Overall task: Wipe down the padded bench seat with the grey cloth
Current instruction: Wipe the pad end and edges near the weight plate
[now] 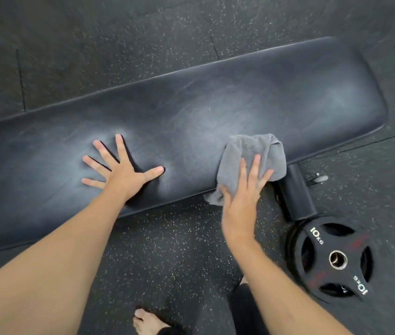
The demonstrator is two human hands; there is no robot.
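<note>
A long black padded bench seat [215, 112] runs across the view from lower left to upper right, with pale smears on its surface. My left hand [119, 170] lies flat on the seat left of centre, fingers spread wide, holding nothing. A crumpled grey cloth [249, 155] sits on the seat's near edge and hangs a little over it. My right hand [242, 197] presses on the cloth's near part, fingers laid over it and the thumb at its lower left corner.
A black 10 kg weight plate [331, 259] lies on the speckled rubber floor [167, 250] at the lower right. The bench's black support leg [297, 192] juts out beside the cloth. My bare foot [148, 322] stands near the bottom edge.
</note>
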